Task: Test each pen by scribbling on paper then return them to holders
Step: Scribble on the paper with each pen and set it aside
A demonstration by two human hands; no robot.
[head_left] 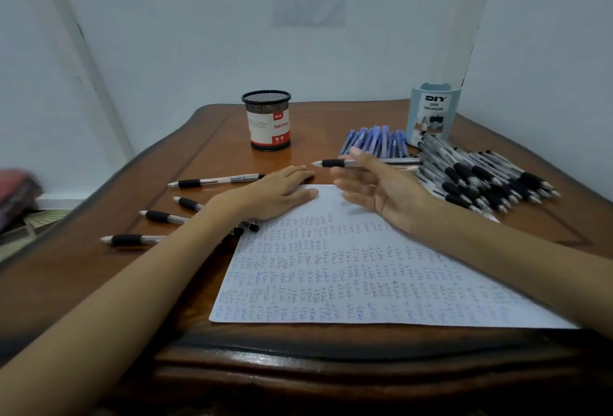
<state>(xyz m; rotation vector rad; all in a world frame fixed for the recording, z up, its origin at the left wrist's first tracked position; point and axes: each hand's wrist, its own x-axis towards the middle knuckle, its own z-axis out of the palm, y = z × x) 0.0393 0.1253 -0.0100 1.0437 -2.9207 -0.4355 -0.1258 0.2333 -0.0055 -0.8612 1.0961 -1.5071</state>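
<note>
The paper [331, 266] lies at the near edge of the desk [315, 123], covered with rows of small scribbles. The left hand [275, 191] rests flat on the far left corner of the paper, fingers straight — its grip is open and holds nothing. The right hand [381, 188] hangs above the far edge of the paper, palm turned to the left. Its grip pinches one pen [335, 163] between thumb and forefinger, tip pointing left, the other fingers loose. Four more pens [215, 180] lie along the left side of the desk, some partly under the left forearm. A black mesh holder [267, 120] stands near the middle of the far edge. At the far right corner stands a pale blue organizer [431, 113] — a heap of blue pens [374, 141] lies just beside it, and a bigger heap of black-banded pens [481, 176] lies along the right edge.
</note>
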